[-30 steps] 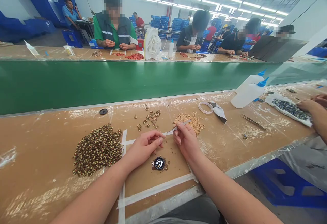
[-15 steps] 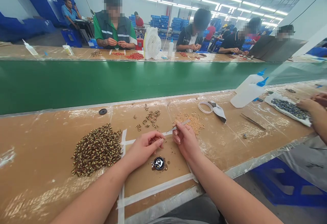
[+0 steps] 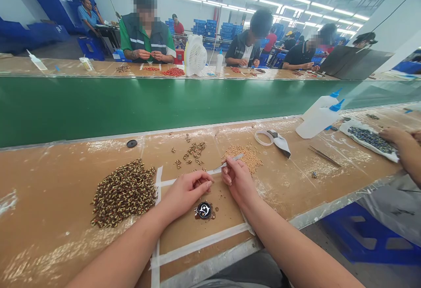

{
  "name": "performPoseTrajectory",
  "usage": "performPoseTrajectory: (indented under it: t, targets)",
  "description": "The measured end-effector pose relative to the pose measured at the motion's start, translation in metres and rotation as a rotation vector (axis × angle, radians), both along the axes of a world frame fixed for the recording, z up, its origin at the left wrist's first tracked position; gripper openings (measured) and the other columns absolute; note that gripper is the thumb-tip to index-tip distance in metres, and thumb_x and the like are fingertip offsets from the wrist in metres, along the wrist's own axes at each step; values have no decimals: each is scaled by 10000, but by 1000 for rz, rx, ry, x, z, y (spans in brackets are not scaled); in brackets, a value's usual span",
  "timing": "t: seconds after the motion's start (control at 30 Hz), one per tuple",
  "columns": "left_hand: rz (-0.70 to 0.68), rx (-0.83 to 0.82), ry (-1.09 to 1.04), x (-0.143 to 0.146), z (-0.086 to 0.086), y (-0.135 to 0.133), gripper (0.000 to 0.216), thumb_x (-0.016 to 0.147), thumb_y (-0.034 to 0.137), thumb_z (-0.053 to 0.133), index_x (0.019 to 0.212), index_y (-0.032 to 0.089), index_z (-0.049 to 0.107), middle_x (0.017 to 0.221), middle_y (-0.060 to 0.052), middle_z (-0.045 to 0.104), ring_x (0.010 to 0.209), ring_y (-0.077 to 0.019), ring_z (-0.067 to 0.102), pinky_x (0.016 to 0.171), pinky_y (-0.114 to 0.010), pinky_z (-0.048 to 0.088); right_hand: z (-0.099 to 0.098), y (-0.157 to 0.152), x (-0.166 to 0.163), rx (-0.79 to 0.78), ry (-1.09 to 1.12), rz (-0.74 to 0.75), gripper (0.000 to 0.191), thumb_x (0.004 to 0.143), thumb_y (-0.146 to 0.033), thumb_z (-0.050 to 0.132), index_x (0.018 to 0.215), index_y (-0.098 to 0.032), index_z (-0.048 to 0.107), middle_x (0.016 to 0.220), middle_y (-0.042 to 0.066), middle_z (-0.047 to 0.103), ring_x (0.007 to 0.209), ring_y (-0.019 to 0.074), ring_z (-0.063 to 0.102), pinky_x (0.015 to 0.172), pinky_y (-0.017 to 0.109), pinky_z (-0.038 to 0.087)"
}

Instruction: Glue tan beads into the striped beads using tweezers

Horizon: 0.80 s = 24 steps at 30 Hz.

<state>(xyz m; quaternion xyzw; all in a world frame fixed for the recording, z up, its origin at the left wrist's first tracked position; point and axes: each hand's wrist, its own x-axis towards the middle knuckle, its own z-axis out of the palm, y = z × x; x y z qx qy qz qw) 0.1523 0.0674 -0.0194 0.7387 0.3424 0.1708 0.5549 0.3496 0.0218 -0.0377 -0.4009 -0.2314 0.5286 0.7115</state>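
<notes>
My left hand (image 3: pixel 186 193) rests on the brown worktable (image 3: pixel 59 178) with its fingers pinched around a tiny part I cannot make out. My right hand (image 3: pixel 238 180) is closed on silver tweezers (image 3: pixel 229 162), whose tips point toward my left fingertips. A small black round dish (image 3: pixel 204 210) with a white mark lies just below both hands. A big pile of brown-and-yellow beads (image 3: pixel 125 191) sits to the left. A pile of small tan beads (image 3: pixel 246 156) lies behind my right hand, with a loose scatter of brown pieces (image 3: pixel 194 151) beside it.
A green conveyor belt (image 3: pixel 131 104) runs behind the table. White squeeze bottles (image 3: pixel 317 119), a tape ring (image 3: pixel 264 137), spare tweezers (image 3: pixel 324 155) and a cloth of dark beads (image 3: pixel 370 138) lie to the right, where another person's hand (image 3: pixel 394 135) works. Several people sit across the belt near a white fan (image 3: pixel 194 55).
My hands have stayed nearly still; the tweezers shifted very slightly. The neighbouring person's hand on the right moved a little.
</notes>
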Motion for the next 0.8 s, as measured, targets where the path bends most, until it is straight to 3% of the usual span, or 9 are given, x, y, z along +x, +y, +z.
performPoseTrajectory:
  t: [0.27,0.8]
  targets:
    - [-6,24,20,1,0,-1,252,1006,446,632,1056,235,761,842,2,710,785,-199,623,724,-292,433,3,0,-1,-17,-2,6,438,737,-518,953,807,-151,724,558,-40,570,401,48,397,402,183,266]
    - [2,12,-14,1,-3,0,246,1009,439,642,1062,232,763,864,-9,745,825,-209,667,748,-299,458,1,0,-1,-20,-8,11,455,742,-538,951,810,-156,714,559,-45,561,406,49,394,407,184,267]
